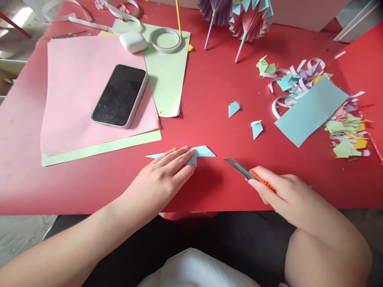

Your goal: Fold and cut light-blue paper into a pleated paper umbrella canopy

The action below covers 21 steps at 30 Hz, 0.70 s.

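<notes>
Under the flat fingers of my left hand (170, 171) lies a folded piece of light blue paper (205, 151), pressed to the red tabletop. Its pointed ends stick out on both sides; its middle is hidden by the hand. My right hand (275, 187) is closed around a utility knife (239, 168) with an orange handle. The bare blade points up and left, a short way right of the folded paper and apart from it. Two small cut blue pieces, one nearer the back (233, 108) and one nearer the knife (256, 129), lie beyond the blade.
Pink sheets (72, 87) with a black-screened phone (119, 95) lie at left, over green sheets (167, 79). A white case (133, 42) and a tape roll (165, 40) sit behind. Paper scraps (344, 131) and a blue rectangle (311, 111) are at right; pleated paper decorations (249, 24) stand at the back.
</notes>
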Tool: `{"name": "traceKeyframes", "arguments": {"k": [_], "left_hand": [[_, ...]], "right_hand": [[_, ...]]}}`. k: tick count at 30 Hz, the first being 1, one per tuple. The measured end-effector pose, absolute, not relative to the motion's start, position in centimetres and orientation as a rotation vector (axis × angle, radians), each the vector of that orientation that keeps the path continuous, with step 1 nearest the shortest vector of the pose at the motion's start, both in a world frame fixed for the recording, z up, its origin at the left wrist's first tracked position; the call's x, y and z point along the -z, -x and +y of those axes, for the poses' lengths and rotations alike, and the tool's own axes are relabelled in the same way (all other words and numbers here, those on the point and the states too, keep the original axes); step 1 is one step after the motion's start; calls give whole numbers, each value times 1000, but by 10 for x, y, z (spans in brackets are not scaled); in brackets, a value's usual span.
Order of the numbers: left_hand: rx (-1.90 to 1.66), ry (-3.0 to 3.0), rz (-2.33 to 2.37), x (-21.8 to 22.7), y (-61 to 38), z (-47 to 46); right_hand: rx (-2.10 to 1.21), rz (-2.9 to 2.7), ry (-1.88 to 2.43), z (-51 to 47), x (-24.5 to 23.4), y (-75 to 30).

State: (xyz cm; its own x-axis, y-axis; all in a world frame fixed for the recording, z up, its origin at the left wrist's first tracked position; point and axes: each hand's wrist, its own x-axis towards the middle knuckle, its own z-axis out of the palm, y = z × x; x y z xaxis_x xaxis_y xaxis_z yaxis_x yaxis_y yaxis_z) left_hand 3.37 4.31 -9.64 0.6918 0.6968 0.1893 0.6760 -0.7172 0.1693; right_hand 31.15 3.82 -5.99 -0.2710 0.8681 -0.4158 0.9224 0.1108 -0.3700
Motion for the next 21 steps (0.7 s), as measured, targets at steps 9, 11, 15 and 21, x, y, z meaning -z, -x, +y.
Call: {"name": "traceKeyframes", "arguments": {"k": [9,11,15,21], "left_hand": [[-230,-2821,1070,91,-27,46],[-215,-2815,1066,90,-25,47],[-231,-2780,1050,88,-25,48],[-363,-2792,1076,86,-34,47]], "right_hand": [[1063,2285,-1829,41,65,-302],[1069,2287,-1840,42,66,-302],[1093,2283,-1841,42,66,-304],[1194,2237,-1884,43,68,-305]]}}
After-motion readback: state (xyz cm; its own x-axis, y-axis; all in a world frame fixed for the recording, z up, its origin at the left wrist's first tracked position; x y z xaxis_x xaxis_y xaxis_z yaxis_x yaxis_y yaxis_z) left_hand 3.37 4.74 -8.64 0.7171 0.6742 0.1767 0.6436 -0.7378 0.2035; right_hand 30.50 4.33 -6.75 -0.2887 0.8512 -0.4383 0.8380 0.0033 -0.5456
